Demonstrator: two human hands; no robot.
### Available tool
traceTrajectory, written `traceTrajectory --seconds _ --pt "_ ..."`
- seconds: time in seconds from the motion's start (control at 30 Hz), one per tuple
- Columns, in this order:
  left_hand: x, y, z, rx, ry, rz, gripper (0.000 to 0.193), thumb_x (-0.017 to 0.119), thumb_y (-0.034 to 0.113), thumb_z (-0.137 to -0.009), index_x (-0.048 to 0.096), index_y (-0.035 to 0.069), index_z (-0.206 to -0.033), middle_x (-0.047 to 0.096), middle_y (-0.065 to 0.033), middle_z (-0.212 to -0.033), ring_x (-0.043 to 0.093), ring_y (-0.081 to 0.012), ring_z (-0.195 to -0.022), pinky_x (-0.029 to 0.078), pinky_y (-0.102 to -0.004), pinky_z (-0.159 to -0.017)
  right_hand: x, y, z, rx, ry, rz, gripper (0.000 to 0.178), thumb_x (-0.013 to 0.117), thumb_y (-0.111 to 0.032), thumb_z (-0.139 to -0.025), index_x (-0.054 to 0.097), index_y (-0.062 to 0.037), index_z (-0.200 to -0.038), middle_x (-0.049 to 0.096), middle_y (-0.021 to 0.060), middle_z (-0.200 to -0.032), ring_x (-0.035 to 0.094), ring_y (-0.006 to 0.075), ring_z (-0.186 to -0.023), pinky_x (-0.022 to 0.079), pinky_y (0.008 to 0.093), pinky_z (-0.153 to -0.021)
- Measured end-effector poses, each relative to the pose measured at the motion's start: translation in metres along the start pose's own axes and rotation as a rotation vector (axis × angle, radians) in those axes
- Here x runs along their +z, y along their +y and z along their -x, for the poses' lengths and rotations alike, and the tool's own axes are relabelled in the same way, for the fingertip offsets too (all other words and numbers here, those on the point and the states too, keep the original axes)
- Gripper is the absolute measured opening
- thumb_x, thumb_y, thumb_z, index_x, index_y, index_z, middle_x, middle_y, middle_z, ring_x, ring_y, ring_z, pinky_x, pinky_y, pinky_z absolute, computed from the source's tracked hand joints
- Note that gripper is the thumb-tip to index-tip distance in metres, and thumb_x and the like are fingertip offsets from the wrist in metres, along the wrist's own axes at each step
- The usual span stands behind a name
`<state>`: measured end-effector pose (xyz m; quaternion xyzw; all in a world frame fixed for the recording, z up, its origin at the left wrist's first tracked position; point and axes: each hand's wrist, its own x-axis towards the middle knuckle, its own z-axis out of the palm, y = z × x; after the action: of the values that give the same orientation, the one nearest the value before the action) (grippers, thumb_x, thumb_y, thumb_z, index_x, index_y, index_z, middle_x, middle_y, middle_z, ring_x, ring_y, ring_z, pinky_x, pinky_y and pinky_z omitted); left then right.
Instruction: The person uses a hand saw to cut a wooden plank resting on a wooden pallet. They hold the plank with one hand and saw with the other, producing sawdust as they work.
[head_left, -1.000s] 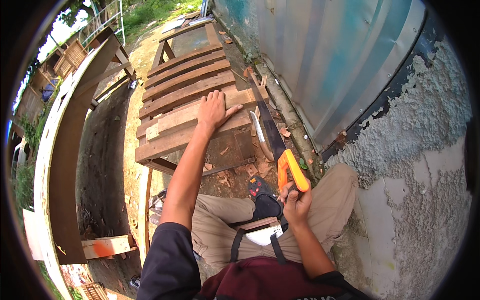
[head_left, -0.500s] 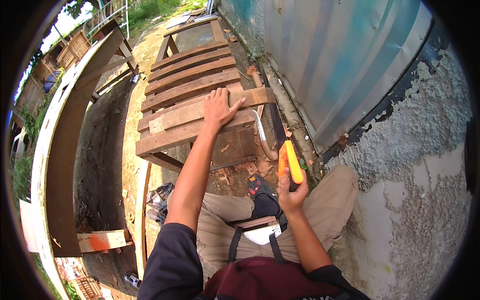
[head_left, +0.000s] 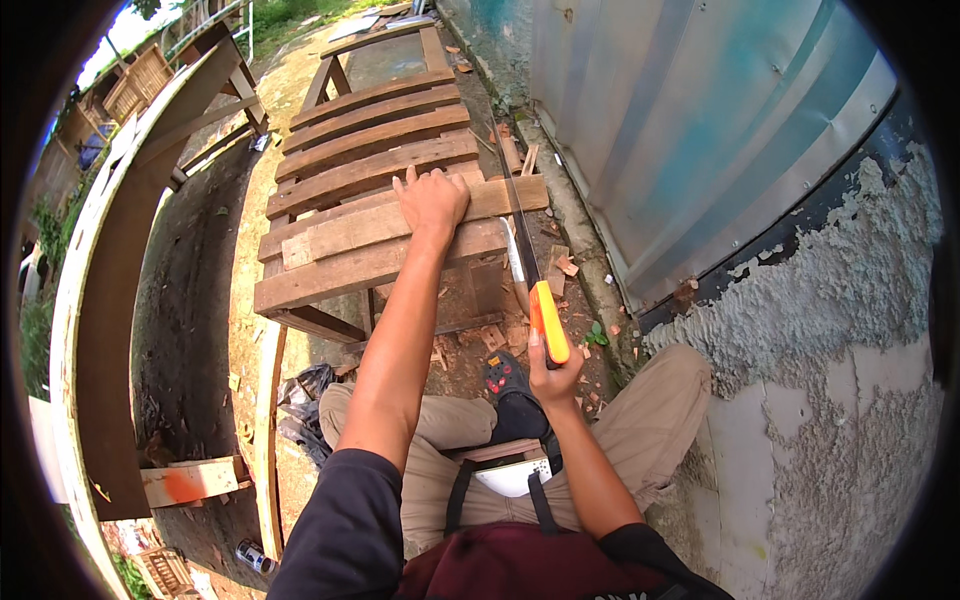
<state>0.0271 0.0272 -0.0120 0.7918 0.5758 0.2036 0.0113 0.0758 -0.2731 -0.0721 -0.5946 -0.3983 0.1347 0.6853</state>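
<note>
On top of the slatted wooden bench (head_left: 365,179) lies the board (head_left: 350,231), right end overhanging toward the corrugated metal wall (head_left: 690,130). Saw (head_left: 528,255) crosses that end, blade pointing away from the person; can't tell if the teeth sit in a kerf. I'd go for long, light strokes, blade square to the board, easing off near the end so the offcut doesn't split. Curved tool (head_left: 514,250) lies low beside the blade; worth moving clear. Left hand (head_left: 433,203) bears on the board, fingers bent, clasp unclear; weight over the bench should stop rocking. Right hand (head_left: 556,372) closed round the saw's orange handle (head_left: 549,322); wrist wants to line up with the blade
</note>
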Motion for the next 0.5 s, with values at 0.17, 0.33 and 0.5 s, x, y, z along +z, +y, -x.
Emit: traceTrajectory --seconds 0.17,0.33,0.5 --pt "0.002 0.0 0.0 -0.009 0.07 0.017 0.045 0.044 0.029 -0.094 0.078 0.0 -0.097 0.075 -0.0236 -0.107 0.066 -0.0355 -0.116 0.034 -0.0548 -0.114 0.007 0.013 -0.005 -0.047 0.013 0.035 0.017 0.071 -0.013 -0.095 0.066 0.0023 -0.088 0.056 0.0055 -0.06 0.053 0.0097 -0.052 0.042 0.0296 -0.051" --pt "0.003 -0.002 0.0 -0.008 0.101 0.04 0.043 0.044 0.029 -0.094 0.077 0.002 -0.087 0.076 -0.0194 -0.095 0.072 -0.0352 -0.092 0.043 -0.0506 -0.096 0.015 0.005 -0.006 0.05 -0.065 0.083 0.019 0.07 -0.014 -0.097 0.066 0.0001 -0.085 0.055 0.0068 -0.058 0.053 0.0114 -0.05 0.042 0.0315 -0.05" --pt "-0.001 0.002 0.001 -0.012 0.065 0.04 0.04 0.045 0.027 -0.093 0.077 0.003 -0.09 0.076 -0.0193 -0.098 0.071 -0.0348 -0.096 0.043 -0.0499 -0.092 -0.015 0.006 0.045 0.21 -0.127 0.164 0.024 0.068 -0.013 -0.097 0.061 -0.0009 -0.077 0.056 0.0057 -0.06 0.055 0.0129 -0.053 0.042 0.0343 -0.051"
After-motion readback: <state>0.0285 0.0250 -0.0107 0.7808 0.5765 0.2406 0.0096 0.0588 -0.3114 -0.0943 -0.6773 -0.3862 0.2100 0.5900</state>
